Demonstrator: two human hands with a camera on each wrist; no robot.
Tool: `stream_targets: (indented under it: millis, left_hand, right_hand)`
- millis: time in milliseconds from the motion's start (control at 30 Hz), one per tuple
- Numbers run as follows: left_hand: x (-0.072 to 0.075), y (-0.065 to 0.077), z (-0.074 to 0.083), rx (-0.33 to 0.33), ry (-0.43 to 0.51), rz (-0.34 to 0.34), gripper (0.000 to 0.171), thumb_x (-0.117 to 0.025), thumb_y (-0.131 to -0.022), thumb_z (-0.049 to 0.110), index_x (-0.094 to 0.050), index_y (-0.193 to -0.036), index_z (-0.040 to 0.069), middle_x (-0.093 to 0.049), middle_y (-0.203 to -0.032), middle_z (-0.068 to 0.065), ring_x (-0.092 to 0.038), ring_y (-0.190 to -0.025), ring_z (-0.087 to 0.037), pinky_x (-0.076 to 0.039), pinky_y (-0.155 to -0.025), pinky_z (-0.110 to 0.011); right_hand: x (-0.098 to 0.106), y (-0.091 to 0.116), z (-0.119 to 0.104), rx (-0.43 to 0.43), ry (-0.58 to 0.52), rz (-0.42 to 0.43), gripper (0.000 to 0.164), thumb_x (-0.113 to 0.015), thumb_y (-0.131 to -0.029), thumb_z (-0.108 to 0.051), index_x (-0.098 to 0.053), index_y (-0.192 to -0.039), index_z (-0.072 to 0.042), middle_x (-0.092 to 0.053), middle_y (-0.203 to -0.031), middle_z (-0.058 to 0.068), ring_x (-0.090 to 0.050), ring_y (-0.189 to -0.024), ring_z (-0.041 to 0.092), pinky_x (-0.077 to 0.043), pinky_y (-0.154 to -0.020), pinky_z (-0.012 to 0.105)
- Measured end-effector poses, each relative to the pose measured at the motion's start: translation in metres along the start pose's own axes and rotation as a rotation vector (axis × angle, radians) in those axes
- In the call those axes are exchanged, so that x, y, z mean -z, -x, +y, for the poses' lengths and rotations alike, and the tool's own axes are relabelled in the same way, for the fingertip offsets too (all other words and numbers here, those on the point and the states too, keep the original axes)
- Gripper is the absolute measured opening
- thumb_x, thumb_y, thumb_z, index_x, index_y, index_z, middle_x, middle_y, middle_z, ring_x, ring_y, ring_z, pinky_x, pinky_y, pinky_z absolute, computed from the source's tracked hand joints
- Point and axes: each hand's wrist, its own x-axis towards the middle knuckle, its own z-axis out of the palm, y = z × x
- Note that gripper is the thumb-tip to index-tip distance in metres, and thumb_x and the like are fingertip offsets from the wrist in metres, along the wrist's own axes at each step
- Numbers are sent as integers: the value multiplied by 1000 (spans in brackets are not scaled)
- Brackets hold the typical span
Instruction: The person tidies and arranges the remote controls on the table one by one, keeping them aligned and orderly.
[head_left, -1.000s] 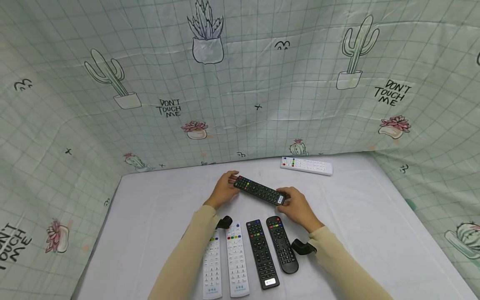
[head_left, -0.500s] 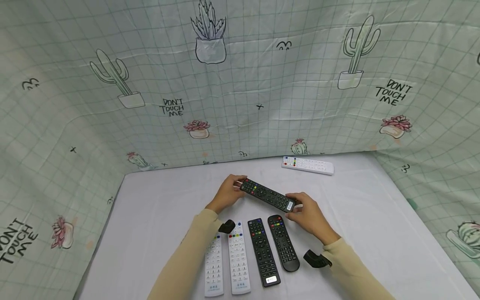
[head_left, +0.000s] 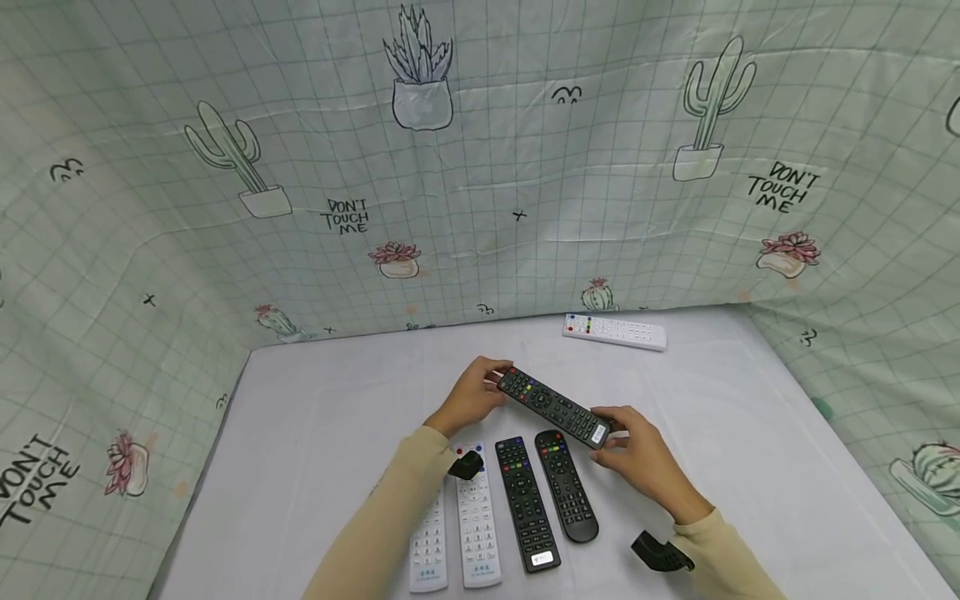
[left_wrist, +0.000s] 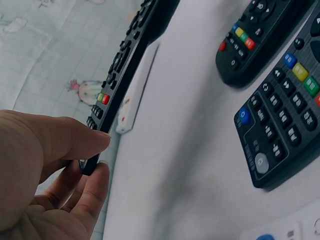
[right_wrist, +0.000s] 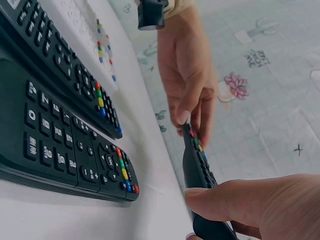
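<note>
Both hands hold a black remote control up off the table, slanted down toward the right in the head view. The left hand pinches its far end, thumb on the near edge and fingers behind, as the left wrist view shows. At the other end, by the white label, the right hand grips it between thumb and fingers. Below it on the table lie a black remote with a rounded end, a longer black remote and two white remotes, one beside the other, partly covered by the left sleeve.
Another white remote lies crosswise at the back of the white-covered table. A cactus-print cloth hangs behind and along both sides. Each wrist wears a black camera mount, such as the right mount.
Both hands have moved right and toward the person, carrying the held black remote with them; it slants more steeply now. The remotes on the table stay in place.
</note>
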Motion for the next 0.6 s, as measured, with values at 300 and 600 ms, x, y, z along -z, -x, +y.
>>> stream_targets:
  millis: [300,600]
  left_hand:
    - [-11,1,2,-19,-33,-56,58,-65,-89,-14,-55,-146,-8,-54,-128,-22,-59,-122,-36,-54,-108,-42]
    - [-21,-2,10,-75,-59,-109,59,-65,-89,-16,-54,-147,-9,-57,-126,-21,-59,-120,-34,-56,-105,-39]
  right_hand:
    - [4,17,-1,-15,-11,-12,63,-82,-78,13,-59,-137,12,-62,-125,24,-66,-110,35,-63,-87,32]
    - [9,34,1,-16,-68,-16,65,-81,-75,16,-59,-136,13,-63,-125,23,-65,-108,32,-63,-82,27]
